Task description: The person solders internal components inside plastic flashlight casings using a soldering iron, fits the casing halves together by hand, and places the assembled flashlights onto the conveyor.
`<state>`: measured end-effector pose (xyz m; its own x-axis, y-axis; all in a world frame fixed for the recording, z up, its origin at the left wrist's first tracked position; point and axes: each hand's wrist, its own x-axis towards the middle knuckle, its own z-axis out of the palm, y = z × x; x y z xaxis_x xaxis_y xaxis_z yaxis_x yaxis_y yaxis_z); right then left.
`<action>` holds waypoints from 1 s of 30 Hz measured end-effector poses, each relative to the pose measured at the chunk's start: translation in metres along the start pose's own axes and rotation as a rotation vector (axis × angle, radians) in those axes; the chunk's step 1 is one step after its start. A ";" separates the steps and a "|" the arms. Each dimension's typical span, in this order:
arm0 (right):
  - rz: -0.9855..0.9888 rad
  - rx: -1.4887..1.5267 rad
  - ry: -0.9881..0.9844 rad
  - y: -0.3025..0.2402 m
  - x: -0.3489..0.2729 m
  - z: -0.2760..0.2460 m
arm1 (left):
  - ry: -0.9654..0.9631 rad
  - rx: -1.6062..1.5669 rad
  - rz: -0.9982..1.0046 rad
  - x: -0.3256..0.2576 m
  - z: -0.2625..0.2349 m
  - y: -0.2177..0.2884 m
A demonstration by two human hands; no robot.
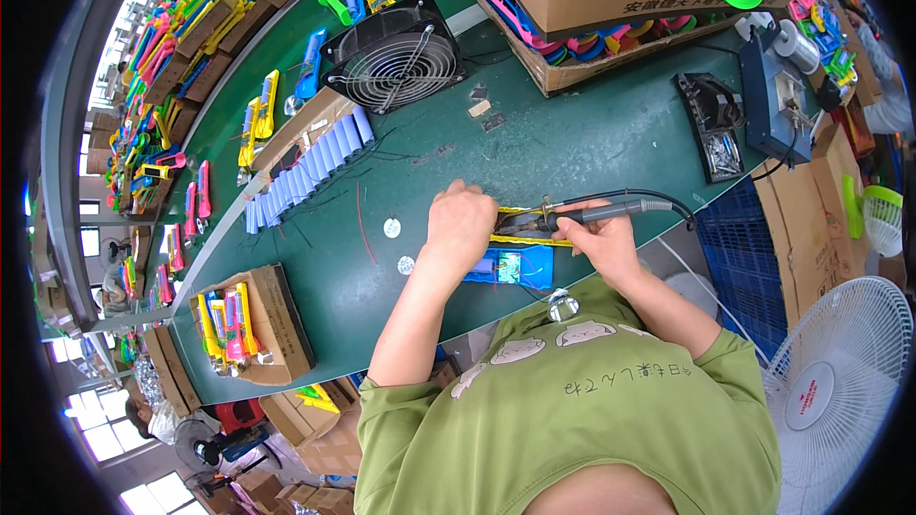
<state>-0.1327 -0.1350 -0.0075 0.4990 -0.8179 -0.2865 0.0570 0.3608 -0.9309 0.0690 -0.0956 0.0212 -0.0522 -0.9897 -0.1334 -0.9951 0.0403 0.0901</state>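
My right hand grips a soldering iron, whose dark handle points left and whose black cable loops off its right end. Under the iron lies an open yellow plastic casing with dark parts inside. My left hand is closed at the casing's left end; what its fingers pinch, if anything, is hidden. Just nearer to me, a blue plastic casing lies open at the table edge. It shows a small green circuit board and thin wires.
Blue cylindrical cells with wires stand in a row at left. Beyond them is a black fan. A carton of colourful scoop-shaped parts sits far ahead. At right are a black tray and a blue machine. Another carton occupies the near left.
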 end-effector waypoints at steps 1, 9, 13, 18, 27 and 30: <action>0.002 -0.004 0.011 -0.001 0.000 0.001 | 0.001 0.002 -0.007 0.000 0.000 0.000; -0.042 0.162 0.065 -0.005 -0.007 -0.008 | -0.042 -0.018 -0.019 0.002 0.001 -0.001; -0.313 0.020 0.119 -0.004 -0.020 -0.015 | -0.055 -0.030 -0.012 0.004 0.000 -0.002; -0.634 -0.578 0.099 -0.013 -0.031 -0.036 | -0.068 -0.014 -0.036 0.004 -0.001 -0.002; -0.663 -0.821 -0.005 -0.013 -0.029 -0.042 | -0.084 0.003 -0.063 0.004 -0.006 0.002; -0.613 -0.803 -0.025 -0.006 -0.029 -0.043 | -0.095 -0.028 -0.068 0.002 -0.010 0.001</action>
<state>-0.1848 -0.1330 -0.0034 0.5977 -0.7480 0.2887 -0.2843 -0.5344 -0.7960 0.0691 -0.0993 0.0308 0.0059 -0.9725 -0.2328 -0.9940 -0.0312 0.1051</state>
